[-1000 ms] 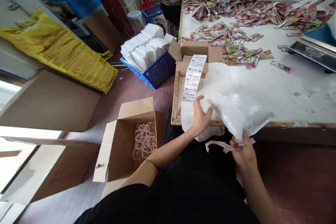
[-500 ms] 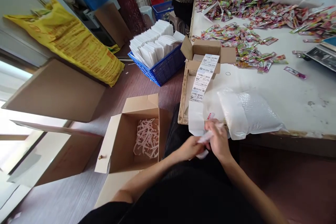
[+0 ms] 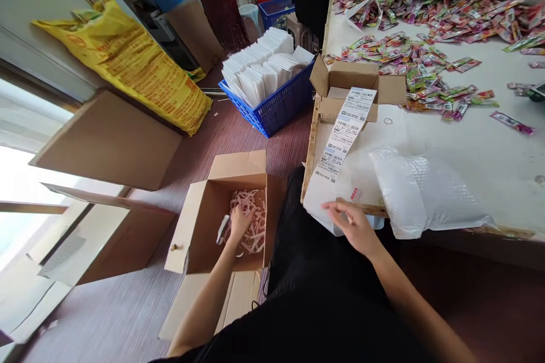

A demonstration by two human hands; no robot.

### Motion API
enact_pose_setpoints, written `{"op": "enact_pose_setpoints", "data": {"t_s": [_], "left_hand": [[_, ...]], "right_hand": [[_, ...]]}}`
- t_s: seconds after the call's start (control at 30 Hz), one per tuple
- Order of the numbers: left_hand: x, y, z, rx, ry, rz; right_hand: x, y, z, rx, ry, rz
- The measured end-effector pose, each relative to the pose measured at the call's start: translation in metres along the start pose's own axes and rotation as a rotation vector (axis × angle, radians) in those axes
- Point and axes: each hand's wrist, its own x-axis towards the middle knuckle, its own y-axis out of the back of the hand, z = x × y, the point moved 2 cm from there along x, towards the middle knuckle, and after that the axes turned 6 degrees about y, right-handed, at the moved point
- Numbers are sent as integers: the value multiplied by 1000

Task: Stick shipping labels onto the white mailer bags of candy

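My left hand [image 3: 240, 223] is down inside an open cardboard box [image 3: 203, 238], fingers apart over pale pink paper strips [image 3: 255, 232]. A small white crumpled piece [image 3: 222, 229] is just left of that hand, apart from it. On the table corner lies a strip of printed shipping labels [image 3: 343, 135], its blank lower end hanging over the edge. My right hand [image 3: 356, 230] is at this blank end, thumb and forefinger parted; whether the fingertips touch the paper I cannot tell. Right of it rests a plump white bubble mailer [image 3: 419, 193].
A small open carton [image 3: 353, 76] stands behind the labels. Many colourful small packets [image 3: 438, 5] cover the far table [image 3: 468, 136]. On the floor are a blue basket [image 3: 285, 103] of white envelopes [image 3: 259, 71] and a yellow sack [image 3: 140, 62]. Two people stand at the back.
My hands have parted from the crumpled white paper they held together. The left has moved down into the box; the right has stayed by the labels, whose lower end has swung left.
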Motion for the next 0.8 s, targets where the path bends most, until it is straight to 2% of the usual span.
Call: {"op": "enact_pose_setpoints", "data": {"t_s": [0.07, 0.17, 0.23, 0.33, 0.4, 0.5, 0.57, 0.63, 0.7, 0.73, 0.8], "left_hand": [[-1, 9, 48, -266, -175, 77], [-6, 18, 139, -536, -527, 132], [-11, 16, 197, -560, -707, 88], [-19, 3, 258, -473, -786, -61], [-26, -3, 277, -461, -785, -126], [-36, 2, 282, -644, -743, -219], [-46, 11, 280, -843, -684, -384], [-61, 22, 279, -1031, -625, -571], [-77, 34, 280, -1185, -569, -692], [-86, 38, 281, -1246, -536, -737], [-101, 44, 282, -1333, -453, -838]], "right_hand": [[-24, -9, -6, 23, 0, -106], [-48, -21, -3, 17, -49, -212], [-57, -25, 2, 5, -58, -242], [-63, -27, 7, -31, -40, -288], [-65, -25, 7, -64, -30, -314], [-65, -12, 6, -126, -5, -280], [-60, 4, 1, -192, 54, -118], [-50, 23, -6, -275, 142, 156], [-36, 37, -15, -331, 225, 391], [-29, 41, -19, -336, 262, 457], [-16, 44, -27, -305, 331, 509]]}}
